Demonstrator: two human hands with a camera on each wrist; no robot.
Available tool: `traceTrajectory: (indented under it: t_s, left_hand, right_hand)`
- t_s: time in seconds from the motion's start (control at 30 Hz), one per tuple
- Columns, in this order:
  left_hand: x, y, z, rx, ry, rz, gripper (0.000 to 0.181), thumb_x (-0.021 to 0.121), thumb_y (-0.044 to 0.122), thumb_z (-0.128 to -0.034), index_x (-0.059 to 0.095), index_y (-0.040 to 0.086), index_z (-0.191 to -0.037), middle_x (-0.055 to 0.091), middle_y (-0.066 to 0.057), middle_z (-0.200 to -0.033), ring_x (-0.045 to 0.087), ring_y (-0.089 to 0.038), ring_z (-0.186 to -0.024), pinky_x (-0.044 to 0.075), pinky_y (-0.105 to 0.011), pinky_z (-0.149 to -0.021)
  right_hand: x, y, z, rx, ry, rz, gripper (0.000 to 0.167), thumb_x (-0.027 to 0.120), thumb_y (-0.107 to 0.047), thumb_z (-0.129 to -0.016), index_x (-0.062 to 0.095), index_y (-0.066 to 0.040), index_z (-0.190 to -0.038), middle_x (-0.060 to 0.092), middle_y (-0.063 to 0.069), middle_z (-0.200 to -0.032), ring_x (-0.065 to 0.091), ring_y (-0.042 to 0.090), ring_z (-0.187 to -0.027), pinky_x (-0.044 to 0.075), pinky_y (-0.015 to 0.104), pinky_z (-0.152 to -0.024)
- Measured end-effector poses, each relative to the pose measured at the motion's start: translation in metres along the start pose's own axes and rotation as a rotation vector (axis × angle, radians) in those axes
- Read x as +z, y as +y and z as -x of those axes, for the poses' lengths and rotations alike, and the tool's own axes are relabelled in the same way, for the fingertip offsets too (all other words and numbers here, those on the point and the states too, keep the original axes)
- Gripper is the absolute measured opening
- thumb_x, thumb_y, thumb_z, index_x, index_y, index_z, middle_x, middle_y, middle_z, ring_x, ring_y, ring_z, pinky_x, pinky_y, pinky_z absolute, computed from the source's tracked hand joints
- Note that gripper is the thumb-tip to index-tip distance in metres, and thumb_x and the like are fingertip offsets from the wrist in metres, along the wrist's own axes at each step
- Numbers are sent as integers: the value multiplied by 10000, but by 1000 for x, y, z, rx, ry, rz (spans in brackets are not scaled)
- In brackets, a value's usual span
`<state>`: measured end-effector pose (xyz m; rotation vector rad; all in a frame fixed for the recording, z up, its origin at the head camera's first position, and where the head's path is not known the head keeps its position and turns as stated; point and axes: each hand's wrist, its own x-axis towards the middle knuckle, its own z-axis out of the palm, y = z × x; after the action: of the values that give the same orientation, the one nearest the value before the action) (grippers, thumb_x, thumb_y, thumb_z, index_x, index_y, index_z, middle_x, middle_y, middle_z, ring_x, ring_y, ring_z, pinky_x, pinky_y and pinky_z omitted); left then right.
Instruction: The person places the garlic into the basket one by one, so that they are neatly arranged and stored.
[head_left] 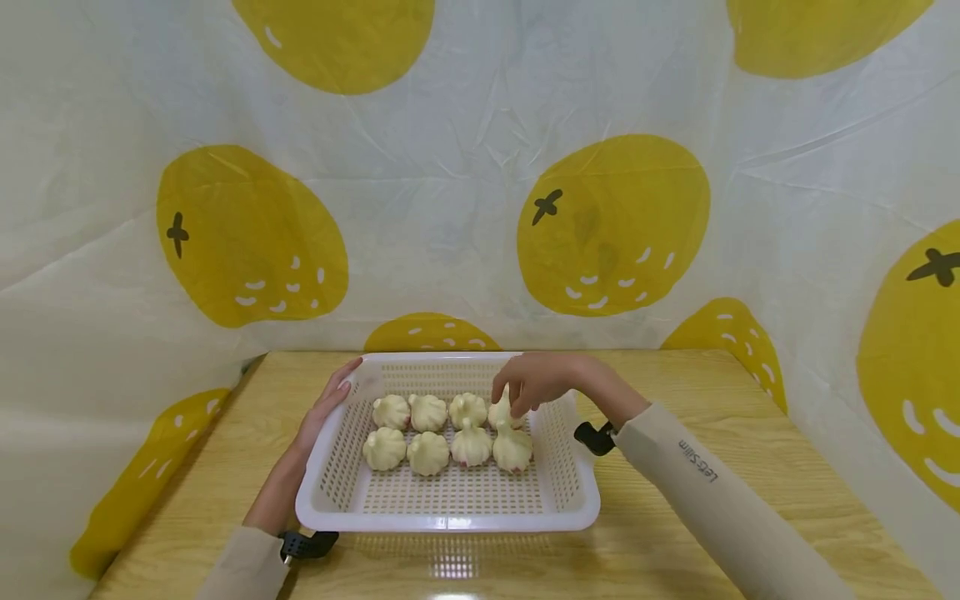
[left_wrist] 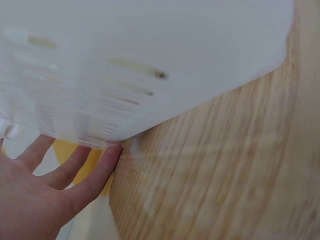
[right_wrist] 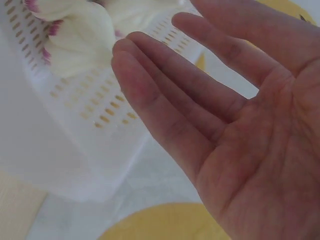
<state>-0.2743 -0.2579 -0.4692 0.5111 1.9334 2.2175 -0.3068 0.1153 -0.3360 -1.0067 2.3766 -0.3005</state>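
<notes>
Several whitish garlic bulbs (head_left: 429,453), some with purple-pink marks, sit in two rows inside a white perforated plastic basket (head_left: 450,523). At the basket's left side, my left hand (head_left: 321,414) touches the rim. In the left wrist view, its spread, nearly straight fingers (left_wrist: 92,181) lie against the outer wall. My right hand (head_left: 536,382) hovers over the back right garlic bulb (head_left: 498,414), fingers pointing down and partly covering it. The right wrist view shows loosely extended fingers (right_wrist: 167,117) with nothing in the palm; garlic (right_wrist: 82,42) appears beyond the fingertips. Contact there is unclear.
The basket stands on a wood-grain table (head_left: 720,475). Behind and beside the table hangs a pale cloth (head_left: 435,225) printed with yellow fruit. A black wrist strap piece (head_left: 595,437) sits near the basket's right rim, another (head_left: 309,545) near its front left corner.
</notes>
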Motion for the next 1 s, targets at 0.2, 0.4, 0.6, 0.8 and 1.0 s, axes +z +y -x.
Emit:
traceTrajectory:
  t_s: [0.2,0.4,0.6,0.8,1.0]
  left_hand:
    - [1,-2,1,-4,3,8,549,219,346,-1146,52,246,-1660,147,-52,-1666,263,-184,-1483,352,-270,-1100]
    - [-1,-3,1,13,-11,12,558,223,343,-1148,38,231,-1663,180,-25,-1649,300,-143,-1471,374,-243,-1095]
    - [-2,-5,0,8,-10,23,552,220,352,-1145,45,244,-1658,173,-18,-1650,271,-169,-1481,361,-259,-1103]
    - [-3,-6,0,-6,-15,7,561,203,367,-1144,23,250,-1663,125,-61,-1673,239,-189,-1490,355,-256,-1104]
    - [-5,-6,-1,-9,-20,22,560,200,370,-1144,18,263,-1662,130,-45,-1676,256,-163,-1487,366,-242,-1098]
  right_hand:
    - [-2,11,21,-58,127,-9,289,634,-160,-1012,691,-144,-1295,751,59,-1172,701,130,-1004,560,331,-872]
    - [5,23,43,-122,261,-25,260,581,-156,-1045,695,-120,-1276,741,12,-1172,702,164,-1064,561,371,-932]
    - [21,41,64,-143,451,-85,237,603,-175,-1049,691,-140,-1266,727,54,-1215,696,227,-1101,565,441,-952]
    - [39,61,89,-78,613,-189,285,630,-220,-1042,674,-118,-1304,707,93,-1254,681,240,-1104,567,437,-912]
    - [53,78,102,-43,720,-239,256,643,-190,-1032,684,-138,-1279,710,60,-1237,687,227,-1075,570,330,-881]
